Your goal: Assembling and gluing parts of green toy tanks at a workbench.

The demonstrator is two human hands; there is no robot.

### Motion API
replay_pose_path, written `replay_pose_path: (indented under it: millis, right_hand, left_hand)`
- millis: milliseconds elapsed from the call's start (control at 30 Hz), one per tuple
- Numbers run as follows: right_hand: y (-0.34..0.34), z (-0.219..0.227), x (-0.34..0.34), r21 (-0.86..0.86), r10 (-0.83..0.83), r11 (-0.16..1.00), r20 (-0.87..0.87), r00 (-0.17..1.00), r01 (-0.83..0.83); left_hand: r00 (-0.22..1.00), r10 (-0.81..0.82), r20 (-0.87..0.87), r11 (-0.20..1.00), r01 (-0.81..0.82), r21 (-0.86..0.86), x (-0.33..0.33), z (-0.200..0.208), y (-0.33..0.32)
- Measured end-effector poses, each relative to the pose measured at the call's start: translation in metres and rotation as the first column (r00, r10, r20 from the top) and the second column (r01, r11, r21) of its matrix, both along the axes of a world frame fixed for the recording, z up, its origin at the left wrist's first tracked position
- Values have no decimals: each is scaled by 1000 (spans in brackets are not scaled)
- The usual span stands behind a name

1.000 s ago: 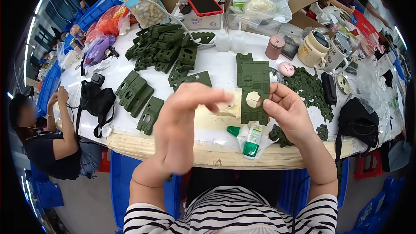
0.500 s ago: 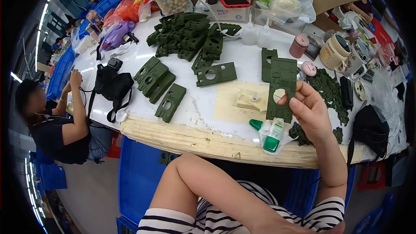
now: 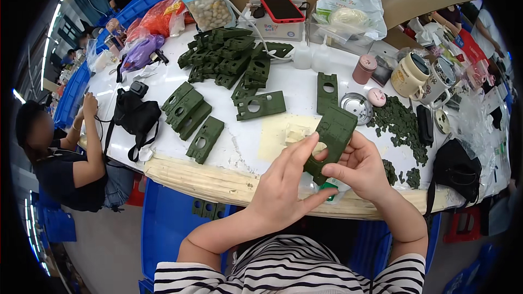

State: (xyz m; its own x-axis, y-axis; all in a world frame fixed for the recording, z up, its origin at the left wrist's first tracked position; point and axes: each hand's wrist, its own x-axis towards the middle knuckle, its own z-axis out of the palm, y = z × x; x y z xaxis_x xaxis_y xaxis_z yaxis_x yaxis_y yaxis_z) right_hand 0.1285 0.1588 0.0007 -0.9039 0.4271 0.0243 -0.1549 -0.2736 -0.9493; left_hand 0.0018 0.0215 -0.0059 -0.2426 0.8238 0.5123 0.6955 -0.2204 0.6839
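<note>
A dark green plastic toy tank hull (image 3: 336, 126) with a round hole is held tilted above the table's front. My right hand (image 3: 362, 167) grips its right side, thumb in front and fingers curled behind. My left hand (image 3: 280, 182) is at its left edge, fingers stretched out and thumb apart, the fingertips close to or touching it. Behind it lies another green hull (image 3: 327, 91). A small cream block (image 3: 298, 133) sits on a yellowish sheet (image 3: 272, 140), partly hidden by my left fingers. Below the held hull, a green-and-white glue bottle (image 3: 333, 184) shows only in part.
Green hulls lie in a pile (image 3: 223, 54), in a short row (image 3: 185, 110) and singly (image 3: 206, 139). Small green parts (image 3: 403, 125) spread at right, beside a round metal tin (image 3: 357, 108), a mug (image 3: 409, 76) and a black bag (image 3: 460, 170). Another person (image 3: 65, 158) sits at left.
My left hand has risen from my lap to the hull's left edge. The hull, still in my right hand, has moved left and tilted. The view has shifted slightly.
</note>
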Motion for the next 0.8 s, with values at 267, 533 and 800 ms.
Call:
replay_pose_path:
  millis: [267, 533, 800]
  right_hand:
    - [-1, 1, 2, 391, -34, 920, 52, 998, 11]
    - [1, 8, 2, 537, -55, 843, 48, 997, 20]
    - [3, 8, 2, 539, -64, 842, 59, 996, 23]
  left_hand:
    - [963, 267, 37, 957, -261, -126, -41, 15, -41]
    - [738, 495, -458, 696, -653, -299, -125, 9, -90]
    - [711, 430, -556, 662, -667, -341, -136, 7, -88]
